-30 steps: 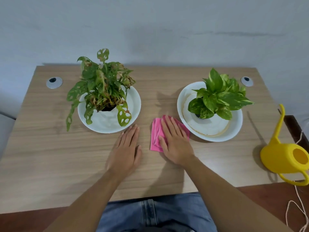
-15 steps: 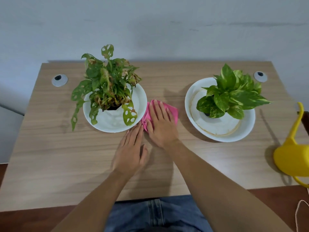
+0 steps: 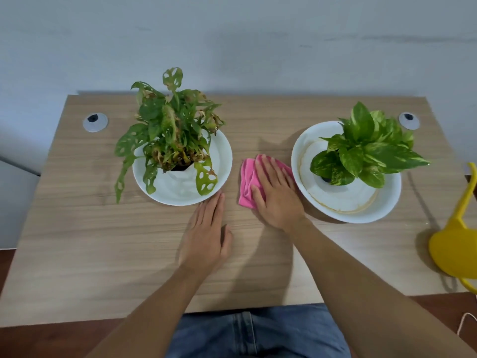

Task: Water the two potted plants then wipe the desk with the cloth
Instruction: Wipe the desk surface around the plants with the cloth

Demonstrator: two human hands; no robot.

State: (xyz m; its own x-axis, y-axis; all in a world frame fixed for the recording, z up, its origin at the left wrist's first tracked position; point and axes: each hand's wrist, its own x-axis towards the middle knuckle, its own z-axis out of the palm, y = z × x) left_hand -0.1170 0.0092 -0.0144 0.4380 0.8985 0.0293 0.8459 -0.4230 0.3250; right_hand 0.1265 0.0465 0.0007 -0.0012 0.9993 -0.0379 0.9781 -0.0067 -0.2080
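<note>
My right hand lies flat on the pink cloth, pressing it onto the wooden desk between the two plants. Part of the cloth is hidden under the palm. My left hand rests flat on the desk with fingers together, holding nothing, its fingertips near the left plate's rim. The holey-leaved plant stands on a white plate at the left. The glossy green plant stands on a white plate at the right. The yellow watering can stands at the desk's right edge, partly cut off.
Two grey cable grommets sit near the desk's back corners, the left grommet and the right grommet. A pale wall rises directly behind the desk. My jeans-clad lap is below the front edge. A white cord hangs at bottom right.
My right hand slid the cloth left toward the left plate, then back right toward the right plate. My left hand stayed flat on the desk.
</note>
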